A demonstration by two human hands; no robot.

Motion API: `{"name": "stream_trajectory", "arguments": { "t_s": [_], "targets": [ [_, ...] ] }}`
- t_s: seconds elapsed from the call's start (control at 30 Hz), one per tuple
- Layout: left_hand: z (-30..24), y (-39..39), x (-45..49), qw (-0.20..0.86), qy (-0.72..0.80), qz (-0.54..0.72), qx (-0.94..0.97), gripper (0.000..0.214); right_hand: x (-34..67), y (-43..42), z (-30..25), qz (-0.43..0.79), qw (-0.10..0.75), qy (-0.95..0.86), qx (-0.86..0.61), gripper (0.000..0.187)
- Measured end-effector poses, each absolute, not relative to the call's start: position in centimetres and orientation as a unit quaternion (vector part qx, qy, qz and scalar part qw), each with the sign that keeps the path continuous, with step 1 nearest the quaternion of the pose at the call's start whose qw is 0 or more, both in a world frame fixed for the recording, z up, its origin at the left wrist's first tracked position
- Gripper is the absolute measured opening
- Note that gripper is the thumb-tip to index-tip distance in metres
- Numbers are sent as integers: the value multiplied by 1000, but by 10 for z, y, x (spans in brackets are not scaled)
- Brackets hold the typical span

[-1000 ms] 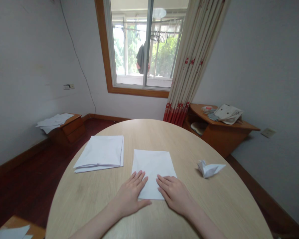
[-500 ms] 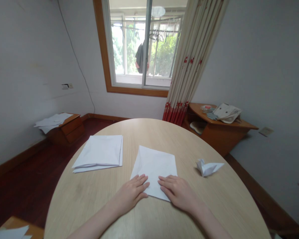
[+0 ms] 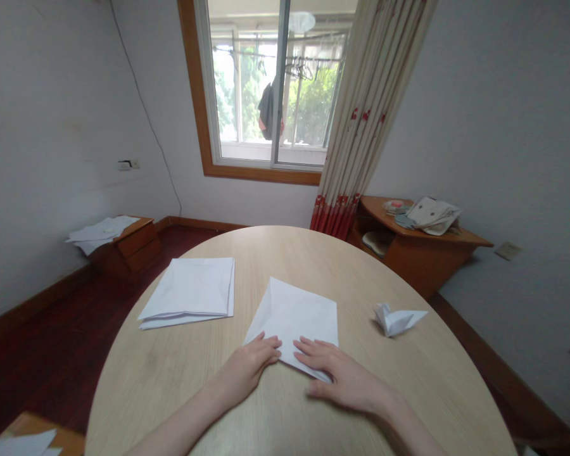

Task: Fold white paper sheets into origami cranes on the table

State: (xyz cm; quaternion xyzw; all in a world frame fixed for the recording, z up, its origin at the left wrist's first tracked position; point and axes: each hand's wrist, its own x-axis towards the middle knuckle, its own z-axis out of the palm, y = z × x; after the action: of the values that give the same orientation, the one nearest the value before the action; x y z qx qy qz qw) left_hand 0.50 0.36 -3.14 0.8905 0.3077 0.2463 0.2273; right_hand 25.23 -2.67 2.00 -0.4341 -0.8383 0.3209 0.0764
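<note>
A single white sheet of paper [image 3: 297, 315] lies turned at an angle on the round wooden table [image 3: 408, 392], in front of me. My left hand [image 3: 247, 365] rests with its fingers together on the sheet's near left corner. My right hand [image 3: 337, 377] lies flat, fingers stretched out, on the sheet's near right edge. A stack of white sheets [image 3: 192, 291] sits to the left of it. A small folded white paper figure [image 3: 396, 320] stands to the right, apart from both hands.
The table's curved edge drops to a dark red floor on the left. A low wooden cabinet [image 3: 123, 244] with papers stands by the left wall. A corner shelf [image 3: 422, 244] with a bag is beyond the table at right. Window and curtain are behind.
The sheet has been rotated clockwise under both hands, from square to the table edge to an angled position. My hands shifted slightly nearer with it.
</note>
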Motion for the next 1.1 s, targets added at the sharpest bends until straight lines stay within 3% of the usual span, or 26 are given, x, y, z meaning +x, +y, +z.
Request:
{"name": "stream_trajectory", "arguments": {
  "t_s": [0.07,0.17,0.57,0.77,1.1],
  "targets": [
    [-30,3,6,239,319,244,884,24,254,-26,25,363,33,-827,-427,80],
    [-26,1,7,251,334,235,878,25,257,-25,30,393,4,-817,-422,89],
    [-26,0,7,271,376,208,862,28,267,-21,25,435,73,-792,-422,65],
    [-24,0,7,284,383,221,851,27,271,-18,18,453,141,-775,-418,39],
    [-24,0,7,268,365,280,847,26,273,-11,6,452,270,-689,-497,39]
  ]
}}
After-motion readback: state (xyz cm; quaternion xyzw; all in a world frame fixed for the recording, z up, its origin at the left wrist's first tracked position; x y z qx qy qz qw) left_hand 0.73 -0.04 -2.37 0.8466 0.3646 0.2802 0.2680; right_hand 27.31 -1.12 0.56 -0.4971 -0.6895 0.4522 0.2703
